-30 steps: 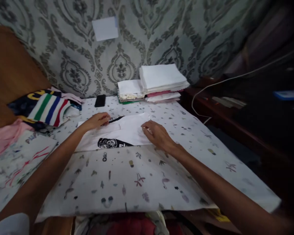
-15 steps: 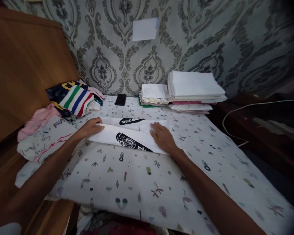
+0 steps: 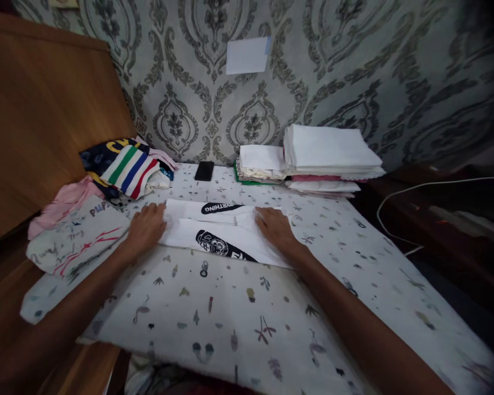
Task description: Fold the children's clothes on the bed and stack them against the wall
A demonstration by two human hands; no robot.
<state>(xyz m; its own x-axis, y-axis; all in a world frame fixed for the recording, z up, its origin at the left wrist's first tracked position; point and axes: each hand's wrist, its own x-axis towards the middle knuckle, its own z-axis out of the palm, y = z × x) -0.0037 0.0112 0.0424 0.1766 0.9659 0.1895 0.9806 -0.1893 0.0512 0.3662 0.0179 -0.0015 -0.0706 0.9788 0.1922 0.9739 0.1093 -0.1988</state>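
A white garment with black prints lies folded into a long strip on the patterned sheet. My left hand rests palm down on the strip's left end, fingers laid over it and not gripping. On the right end, my right hand lies flat with its fingers spread a little. Between the hands, the black prints and a lengthwise crease show. The undersides of both hands are hidden.
Stacked folded cloths and a smaller pile stand against the wall. A black phone-like object lies at the back. Loose clothes heap beside the wooden panel at left. A cable hangs at right.
My left hand has let go of the garment's edge and now lies flat on its left end. The strip's left part lies flatter. My right hand stays on the right end.
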